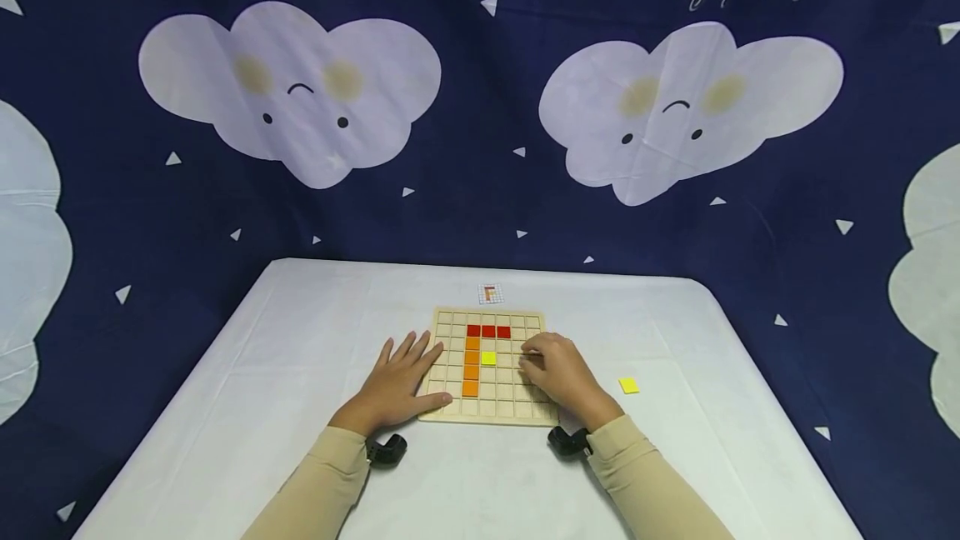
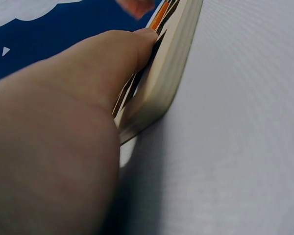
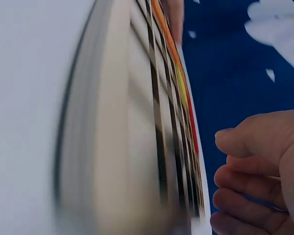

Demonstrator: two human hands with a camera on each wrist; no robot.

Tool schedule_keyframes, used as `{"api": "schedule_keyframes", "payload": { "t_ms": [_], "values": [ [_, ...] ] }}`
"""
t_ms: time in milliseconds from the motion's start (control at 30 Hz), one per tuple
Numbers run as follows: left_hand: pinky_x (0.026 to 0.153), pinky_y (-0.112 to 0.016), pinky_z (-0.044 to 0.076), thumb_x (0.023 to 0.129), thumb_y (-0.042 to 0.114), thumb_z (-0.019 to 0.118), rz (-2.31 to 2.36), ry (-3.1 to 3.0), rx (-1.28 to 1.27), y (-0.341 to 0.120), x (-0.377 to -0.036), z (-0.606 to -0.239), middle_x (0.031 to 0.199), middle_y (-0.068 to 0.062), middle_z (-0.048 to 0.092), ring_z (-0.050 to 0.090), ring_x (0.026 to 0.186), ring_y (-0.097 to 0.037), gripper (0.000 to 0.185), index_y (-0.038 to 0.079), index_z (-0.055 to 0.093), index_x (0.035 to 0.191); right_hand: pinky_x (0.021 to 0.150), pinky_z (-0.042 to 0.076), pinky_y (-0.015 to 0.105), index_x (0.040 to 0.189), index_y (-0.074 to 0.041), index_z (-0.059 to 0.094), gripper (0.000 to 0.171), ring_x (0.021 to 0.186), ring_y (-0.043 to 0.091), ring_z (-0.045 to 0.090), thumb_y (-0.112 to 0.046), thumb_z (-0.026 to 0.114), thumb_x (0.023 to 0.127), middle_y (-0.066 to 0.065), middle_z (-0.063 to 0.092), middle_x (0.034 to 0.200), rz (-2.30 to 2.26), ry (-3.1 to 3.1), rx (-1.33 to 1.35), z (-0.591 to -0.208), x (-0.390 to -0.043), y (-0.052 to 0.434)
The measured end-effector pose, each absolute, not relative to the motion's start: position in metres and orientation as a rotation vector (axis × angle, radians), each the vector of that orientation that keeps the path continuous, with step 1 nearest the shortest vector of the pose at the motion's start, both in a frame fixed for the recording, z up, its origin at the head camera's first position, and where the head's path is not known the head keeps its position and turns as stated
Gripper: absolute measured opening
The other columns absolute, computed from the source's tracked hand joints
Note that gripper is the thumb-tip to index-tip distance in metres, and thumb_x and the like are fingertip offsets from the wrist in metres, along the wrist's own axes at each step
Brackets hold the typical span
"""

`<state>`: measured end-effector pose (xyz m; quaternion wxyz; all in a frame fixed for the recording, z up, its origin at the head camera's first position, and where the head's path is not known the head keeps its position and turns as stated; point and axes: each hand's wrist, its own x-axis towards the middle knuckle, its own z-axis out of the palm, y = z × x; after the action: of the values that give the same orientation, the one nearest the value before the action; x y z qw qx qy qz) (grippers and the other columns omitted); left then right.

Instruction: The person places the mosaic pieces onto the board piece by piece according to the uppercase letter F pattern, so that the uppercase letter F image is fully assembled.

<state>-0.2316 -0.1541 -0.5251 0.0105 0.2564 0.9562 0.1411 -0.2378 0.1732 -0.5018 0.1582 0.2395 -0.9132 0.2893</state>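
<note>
A wooden grid board lies flat on the white-covered counter, near the person's edge, with a row of three red tiles along its upper part, a column of orange tiles below the leftmost red one, and one yellow tile set just right of that column. The left hand rests spread and flat, fingers straight, its thumb pressed along the board's near left edge, holding nothing. The right hand sits over the board's right side with fingers curled inward; whether they pinch a tile cannot be told from any view. A loose yellow tile lies on the counter well to the right of the board, and a small pattern card lies just beyond the board's far edge. The board looks rigid and thick enough to stay put under a flat palm. The tiles appear thin, light, hard and smooth, likely to skid on the cloth, so each is best pinched by two opposite edges with fingertips and lowered square into a cell.
</note>
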Motion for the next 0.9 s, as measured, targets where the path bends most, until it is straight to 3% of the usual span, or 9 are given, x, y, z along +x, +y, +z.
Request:
{"api": "schedule_keyframes", "payload": {
  "t_ms": [267,400,533,767,900],
  "values": [
    [0.122,-0.064,0.002,0.094,0.079,0.051,0.434,2.975,0.797,-0.154,-0.229,-0.527,0.173,-0.014,0.020,0.011,0.158,-0.037,0.098,0.016,0.034,0.167,0.092,0.055,0.056,0.102,0.007,0.077,0.023,0.102,0.043,0.070,-0.001,0.086,0.083,0.022,0.074,0.104,0.680,-2.622,0.344,-0.508,-0.213,0.263],
    [0.122,-0.063,0.000,0.094,0.080,0.049,0.425,2.971,0.794,-0.156,-0.229,-0.527,0.173,-0.013,0.018,0.010,0.159,-0.036,0.099,0.016,0.032,0.168,0.087,0.056,0.058,0.099,0.011,0.075,0.028,0.098,0.047,0.069,-0.008,0.089,0.083,0.026,0.073,0.099,0.553,-2.678,0.226,-0.506,-0.196,0.291],
    [0.122,-0.064,0.000,0.094,0.079,0.051,0.448,2.981,0.799,-0.157,-0.229,-0.527,0.173,-0.014,0.019,0.011,0.158,-0.037,0.099,0.015,0.034,0.167,0.079,0.057,0.057,0.093,0.010,0.075,0.032,0.088,0.045,0.070,-0.015,0.092,0.081,0.024,0.072,0.092,0.482,-2.739,0.184,-0.502,-0.183,0.300],
    [0.122,-0.066,0.004,0.094,0.075,0.056,0.511,3.000,0.821,-0.154,-0.230,-0.527,0.171,-0.017,0.023,0.015,0.157,-0.040,0.097,0.012,0.038,0.165,0.071,0.058,0.053,0.083,0.005,0.074,0.010,0.079,0.040,0.070,0.004,0.084,0.079,0.019,0.070,0.084,0.489,-2.713,0.223,-0.504,-0.180,0.298],
    [0.122,-0.064,0.001,0.094,0.076,0.055,0.494,2.988,0.816,-0.153,-0.232,-0.526,0.172,-0.015,0.021,0.013,0.158,-0.039,0.097,0.013,0.036,0.166,0.071,0.059,0.050,0.082,0.004,0.074,0.009,0.080,0.038,0.070,0.009,0.081,0.079,0.018,0.071,0.085,0.506,-2.697,0.233,-0.506,-0.180,0.296]
  ]
}}
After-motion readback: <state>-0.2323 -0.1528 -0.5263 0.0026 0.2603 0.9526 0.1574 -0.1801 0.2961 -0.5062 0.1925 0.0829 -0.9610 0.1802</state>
